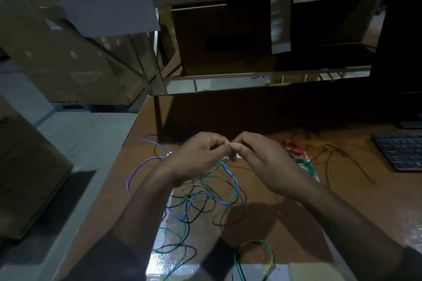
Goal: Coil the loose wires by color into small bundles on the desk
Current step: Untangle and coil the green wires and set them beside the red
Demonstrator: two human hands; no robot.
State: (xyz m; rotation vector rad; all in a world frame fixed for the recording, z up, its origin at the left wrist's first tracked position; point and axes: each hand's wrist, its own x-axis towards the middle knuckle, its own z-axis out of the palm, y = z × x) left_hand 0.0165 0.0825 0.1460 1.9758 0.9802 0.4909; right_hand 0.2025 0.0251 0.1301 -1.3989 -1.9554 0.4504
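Note:
A tangle of loose wires lies on the brown desk (285, 219). A blue wire (146, 162) loops out to the left, green wire (230, 198) and black wire (205, 210) cross in the middle. My left hand (196, 157) and my right hand (258, 159) are raised above the tangle, fingertips meeting. Both pinch wire strands at that point; blue and green strands hang down from it. A coiled red bundle (294, 147) and a coiled green bundle (306, 165) lie to the right of my right hand.
A dark keyboard (402, 150) sits at the desk's right edge, under a dark monitor (402, 52). Thin black cable (328, 157) runs beside the bundles. Another green wire loop (258, 248) lies near the front edge. Cardboard boxes (223, 34) fill shelves behind and the floor at left.

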